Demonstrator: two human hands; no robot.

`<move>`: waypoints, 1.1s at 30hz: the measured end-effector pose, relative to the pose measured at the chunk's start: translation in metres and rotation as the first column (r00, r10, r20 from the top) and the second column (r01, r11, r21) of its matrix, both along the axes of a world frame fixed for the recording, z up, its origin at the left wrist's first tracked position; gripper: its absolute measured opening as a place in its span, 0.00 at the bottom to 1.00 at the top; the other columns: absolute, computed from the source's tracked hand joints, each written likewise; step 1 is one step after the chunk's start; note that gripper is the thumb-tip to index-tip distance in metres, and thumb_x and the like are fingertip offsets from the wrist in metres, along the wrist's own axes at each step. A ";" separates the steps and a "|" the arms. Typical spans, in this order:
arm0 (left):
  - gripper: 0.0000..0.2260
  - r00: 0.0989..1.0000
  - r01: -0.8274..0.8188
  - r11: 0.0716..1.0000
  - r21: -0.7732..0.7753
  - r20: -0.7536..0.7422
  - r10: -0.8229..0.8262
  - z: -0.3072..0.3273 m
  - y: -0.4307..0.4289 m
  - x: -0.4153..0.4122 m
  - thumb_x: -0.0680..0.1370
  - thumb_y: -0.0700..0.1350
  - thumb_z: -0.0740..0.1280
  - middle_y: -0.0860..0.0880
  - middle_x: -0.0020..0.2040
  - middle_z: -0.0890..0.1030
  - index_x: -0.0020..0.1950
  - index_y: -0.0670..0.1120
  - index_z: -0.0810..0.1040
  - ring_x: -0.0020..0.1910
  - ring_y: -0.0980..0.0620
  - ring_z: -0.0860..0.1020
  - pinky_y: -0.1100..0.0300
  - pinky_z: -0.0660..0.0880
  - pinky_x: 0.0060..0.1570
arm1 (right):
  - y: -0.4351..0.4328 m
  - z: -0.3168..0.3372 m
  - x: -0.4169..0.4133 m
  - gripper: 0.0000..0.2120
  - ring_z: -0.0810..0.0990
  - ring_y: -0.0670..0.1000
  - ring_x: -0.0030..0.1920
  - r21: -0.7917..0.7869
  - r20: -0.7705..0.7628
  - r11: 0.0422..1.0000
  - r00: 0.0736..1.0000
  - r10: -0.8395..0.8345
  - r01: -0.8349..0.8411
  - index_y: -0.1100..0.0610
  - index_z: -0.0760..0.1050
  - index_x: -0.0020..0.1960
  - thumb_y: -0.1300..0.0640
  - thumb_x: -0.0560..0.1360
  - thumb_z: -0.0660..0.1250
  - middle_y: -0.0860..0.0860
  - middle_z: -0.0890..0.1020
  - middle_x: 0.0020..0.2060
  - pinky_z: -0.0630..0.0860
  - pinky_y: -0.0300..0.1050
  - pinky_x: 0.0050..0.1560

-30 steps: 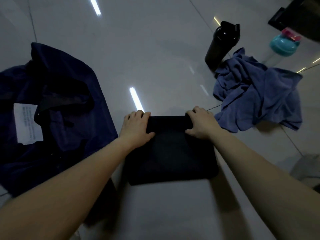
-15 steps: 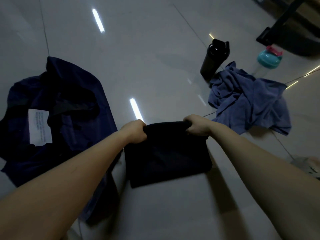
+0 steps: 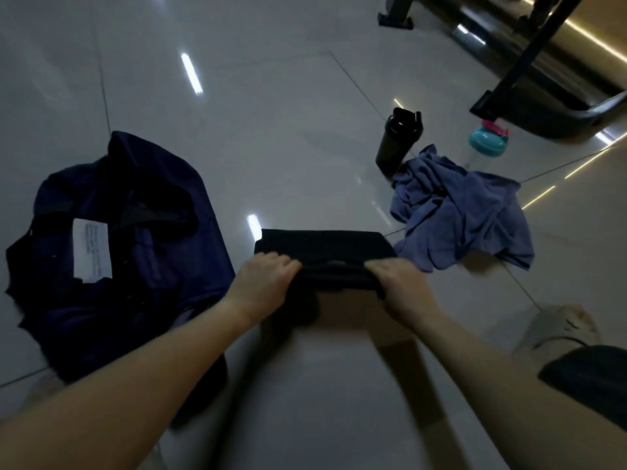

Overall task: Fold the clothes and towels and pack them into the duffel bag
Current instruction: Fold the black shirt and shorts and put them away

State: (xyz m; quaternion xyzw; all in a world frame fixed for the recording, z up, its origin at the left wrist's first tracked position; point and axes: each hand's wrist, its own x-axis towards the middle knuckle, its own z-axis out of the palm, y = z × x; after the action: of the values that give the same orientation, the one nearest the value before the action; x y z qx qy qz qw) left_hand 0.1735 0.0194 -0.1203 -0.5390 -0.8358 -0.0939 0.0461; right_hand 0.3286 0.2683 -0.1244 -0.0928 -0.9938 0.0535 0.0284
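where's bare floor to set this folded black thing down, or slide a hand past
Widest bare floor lies beyond the folded black garment, between the duffel bag and the black bottle. More lies on the garment's near side. Crowded on the right: the blue towel meets the garment's corner, teal bottle behind it. Slim gap to the bag.

Two hands show, one left hand (image 3: 261,286) and one right hand (image 3: 402,288). There is one dark blue bag (image 3: 101,317), one black cloth (image 3: 325,245), one blue towel (image 3: 468,215), and two bottles: one black bottle (image 3: 397,140), one teal-lidded bottle (image 3: 487,144).
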 end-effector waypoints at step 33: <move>0.41 0.926 -0.190 0.837 -0.513 0.189 0.326 -0.083 0.002 -0.005 0.78 0.71 0.37 0.44 0.82 0.36 0.82 0.44 0.35 0.81 0.47 0.36 0.47 0.41 0.80 | -0.001 -0.071 -0.012 0.33 0.41 0.53 0.81 -0.047 0.455 0.987 0.883 -0.113 0.151 0.50 0.40 0.83 0.37 0.83 0.45 0.50 0.42 0.82 0.47 0.55 0.79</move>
State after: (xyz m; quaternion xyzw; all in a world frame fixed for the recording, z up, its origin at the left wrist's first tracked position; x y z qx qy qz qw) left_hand 0.1686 0.0216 -0.2028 -0.3964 -0.8962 0.0538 -0.1919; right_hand 0.3163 0.2671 -0.1957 -0.1711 -0.9617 0.0685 -0.2031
